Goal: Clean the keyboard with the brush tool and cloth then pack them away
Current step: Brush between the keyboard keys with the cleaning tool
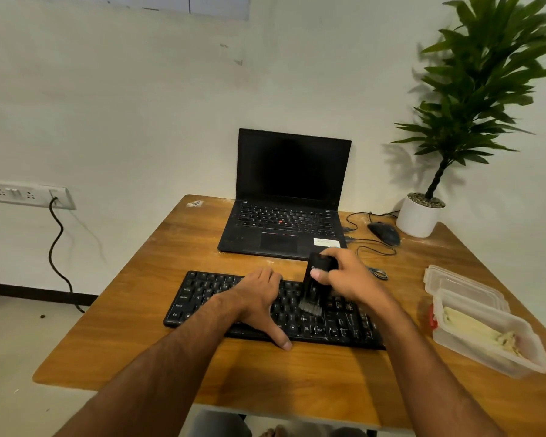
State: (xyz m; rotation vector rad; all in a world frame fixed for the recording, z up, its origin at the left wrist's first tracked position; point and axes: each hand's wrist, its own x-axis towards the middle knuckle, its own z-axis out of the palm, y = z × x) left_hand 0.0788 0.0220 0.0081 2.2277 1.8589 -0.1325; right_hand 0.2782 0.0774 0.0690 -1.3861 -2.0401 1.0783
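Right hand (344, 275) fingers gripping upright brush (314, 287), bristles down on keyboard (202, 298) middle; left hand (259, 298) flat, fingers open, just beside.

The keyboard (265, 310) is black with white lettering on its keys, and the brush (316, 285) over it is black with grey bristles. The table (145, 339) is warm orange-brown with a wood grain, while the laptop (284, 197) is black with a dark screen, a red dot among its keys and a white sticker. The mouse (384, 233) is black, the plant (473, 89) is green in a white pot (418, 219), the container (486, 339) is clear with a pale yellow cloth (476, 331) inside, and the wall (139, 105) is off-white.
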